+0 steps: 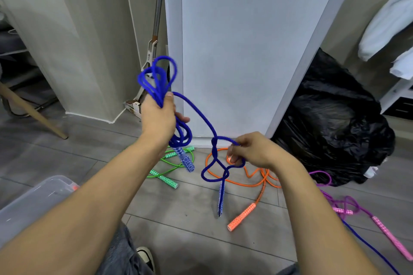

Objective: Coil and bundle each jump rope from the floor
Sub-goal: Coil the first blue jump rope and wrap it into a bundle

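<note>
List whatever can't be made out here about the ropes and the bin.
All in the head view:
- How the blue rope sits inside the left hand: hidden by the hand's back.
- The orange rope's second handle: mostly behind the right hand.
- Which rope the dark blue strand belongs to: the bottom edge cuts it off.
- The clear bin's contents: hazy, and partly covered by the left forearm.

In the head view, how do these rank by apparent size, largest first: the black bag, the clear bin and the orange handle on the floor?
1. black bag
2. clear bin, though the left arm and the frame edge hide part, so this rank is unsure
3. orange handle, clearly smallest
</note>
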